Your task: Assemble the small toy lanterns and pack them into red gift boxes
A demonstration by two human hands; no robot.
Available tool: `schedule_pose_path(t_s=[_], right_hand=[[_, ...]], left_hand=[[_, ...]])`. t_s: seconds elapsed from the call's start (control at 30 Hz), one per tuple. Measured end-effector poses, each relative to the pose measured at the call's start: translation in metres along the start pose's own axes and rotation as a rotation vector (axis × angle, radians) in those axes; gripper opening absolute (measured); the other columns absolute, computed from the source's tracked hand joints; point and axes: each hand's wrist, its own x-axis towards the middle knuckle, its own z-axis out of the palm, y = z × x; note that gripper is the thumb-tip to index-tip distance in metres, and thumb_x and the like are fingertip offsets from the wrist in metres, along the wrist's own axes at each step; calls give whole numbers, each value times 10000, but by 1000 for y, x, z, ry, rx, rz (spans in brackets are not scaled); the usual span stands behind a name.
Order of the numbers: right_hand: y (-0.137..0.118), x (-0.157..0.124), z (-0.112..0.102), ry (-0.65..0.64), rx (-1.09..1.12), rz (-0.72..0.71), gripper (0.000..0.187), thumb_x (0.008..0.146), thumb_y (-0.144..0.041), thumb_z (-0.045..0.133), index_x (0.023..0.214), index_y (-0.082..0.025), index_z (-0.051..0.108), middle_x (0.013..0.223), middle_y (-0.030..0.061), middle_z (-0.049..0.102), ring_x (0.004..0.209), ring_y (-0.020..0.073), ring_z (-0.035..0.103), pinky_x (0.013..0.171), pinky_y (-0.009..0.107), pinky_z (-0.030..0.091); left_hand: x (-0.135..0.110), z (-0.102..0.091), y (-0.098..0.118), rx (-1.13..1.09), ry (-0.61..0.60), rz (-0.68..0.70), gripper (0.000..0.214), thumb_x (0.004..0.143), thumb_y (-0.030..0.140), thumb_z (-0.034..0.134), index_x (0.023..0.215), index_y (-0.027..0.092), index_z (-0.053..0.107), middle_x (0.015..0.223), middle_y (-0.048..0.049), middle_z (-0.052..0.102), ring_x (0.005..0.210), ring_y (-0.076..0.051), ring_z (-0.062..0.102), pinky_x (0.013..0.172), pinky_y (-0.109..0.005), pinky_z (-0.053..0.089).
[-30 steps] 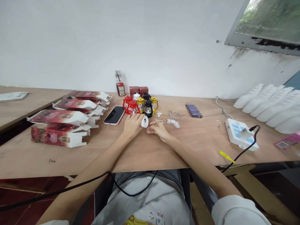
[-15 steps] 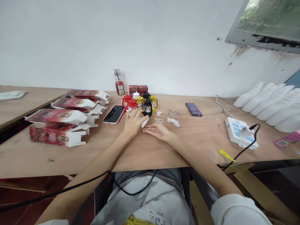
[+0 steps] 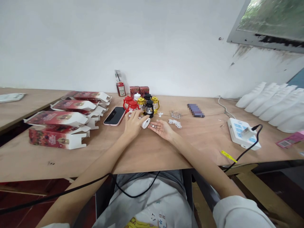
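My left hand is closed around a small white lantern, tipped so that its round base faces my right hand. A dark opening shows in that base. Palm up, my right hand is just right of the lantern, fingers stretched out, with a small shiny button cell lying on them. Behind my hands stand mini lanterns: red ones, gold ones, black ones and a white one. White plastic pieces and thin metal wire parts lie right of my right hand.
Red printed boxes with open flaps lie at the left, beside a phone. A bottle and small red boxes stand by the wall. A purplish blurred object, a power strip and white curved pieces are at the right.
The lantern in my left hand has turned, so its base now shows. My right hand has shifted slightly right and up, hiding the loose button cells on the table.
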Motion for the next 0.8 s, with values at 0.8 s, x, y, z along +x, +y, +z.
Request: schedule_pose_path(t_s=[0.8], right_hand=[[-36, 23, -38, 315, -19, -234, 113, 792, -244, 403, 742, -217, 500, 829, 35, 661, 796, 133, 622, 780, 280, 506]], left_hand=[[2, -3, -3, -66, -43, -99, 317, 785, 181, 563, 1087, 264, 609, 1093, -96, 591, 1023, -261, 482, 814, -397, 315]])
